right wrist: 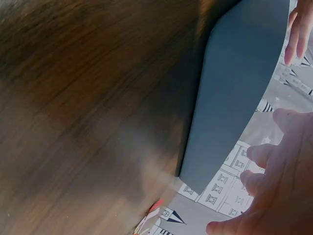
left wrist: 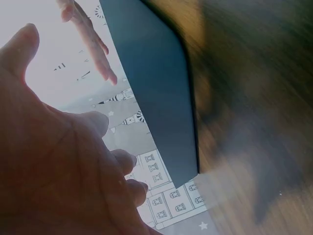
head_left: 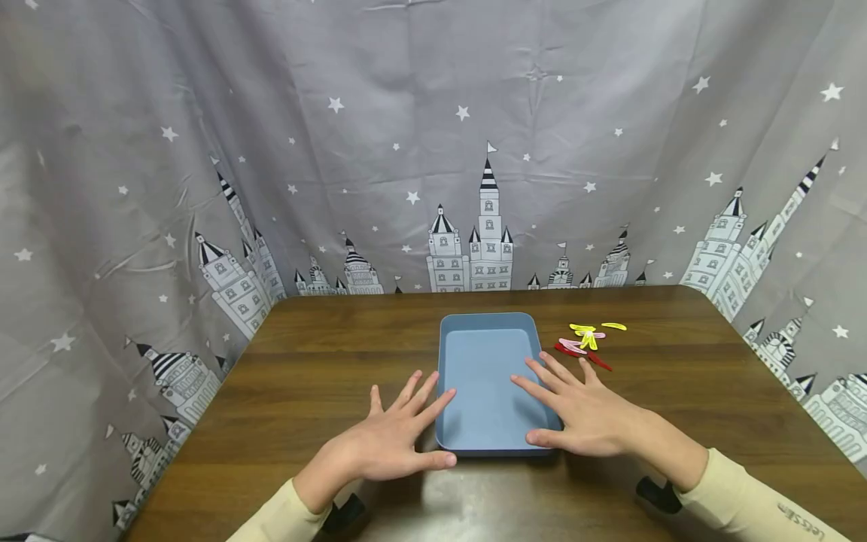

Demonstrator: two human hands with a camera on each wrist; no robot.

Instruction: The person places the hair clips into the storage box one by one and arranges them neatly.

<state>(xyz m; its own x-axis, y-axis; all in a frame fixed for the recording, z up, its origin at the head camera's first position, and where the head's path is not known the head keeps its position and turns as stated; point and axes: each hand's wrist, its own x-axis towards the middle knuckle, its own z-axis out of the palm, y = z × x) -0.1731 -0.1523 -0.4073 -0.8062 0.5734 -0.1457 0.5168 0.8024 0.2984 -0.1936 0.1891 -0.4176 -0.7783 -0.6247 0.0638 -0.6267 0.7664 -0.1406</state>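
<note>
A shallow blue-grey tray (head_left: 491, 384) lies on the wooden table, its inside bare. My left hand (head_left: 396, 436) hovers at the tray's left front side, fingers spread and holding nothing. On the other side my right hand (head_left: 585, 410) is spread too, its fingers over the tray's right rim and nothing in its grasp. Beyond the right fingertips lies a small pile of snap hair clips: yellow ones (head_left: 588, 340), pink ones (head_left: 572, 346) and red ones (head_left: 600, 362). In the left wrist view, the tray's outer wall (left wrist: 151, 93) stands beside the left palm (left wrist: 63, 161).
The brown wooden table (head_left: 339, 346) reaches back to a grey curtain (head_left: 379, 113) printed with castles and stars. One yellow clip (head_left: 614, 326) lies a little apart from the pile. Dark straps (head_left: 658, 494) are around both wrists.
</note>
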